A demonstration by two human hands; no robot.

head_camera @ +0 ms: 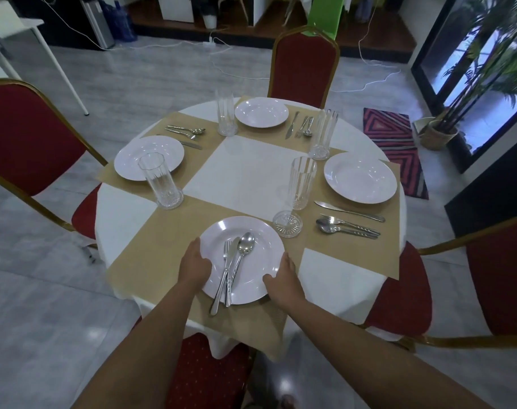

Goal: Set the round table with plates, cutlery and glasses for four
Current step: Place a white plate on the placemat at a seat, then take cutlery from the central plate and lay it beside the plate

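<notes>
The left hand [195, 265] and right hand [283, 278] grip opposite rims of the near plate [263, 246], thumbs on top; cutlery [232, 258] lies across it; it sits on a tan placemat [151, 261] that overhangs the near edge of the round table [124, 219]; three other settings ring the white cloth; red chairs [30, 137] stand at all four sides; grey floor [44, 290] spreads wide to the left; a striped rug [398, 143] and potted plant [440, 137] lie to the right.

We log four red, gold-framed chairs on the grey tiled floor [44, 276]: far chair [304, 63], left chair [30, 137], right chair [499, 276], near chair [204, 376]. A striped rug [395, 143] lies toward the floor's right edge, with a woven basket [438, 138] holding a palm [493, 63] just beside it. White cables [381, 80] trail near the far edge.
</notes>
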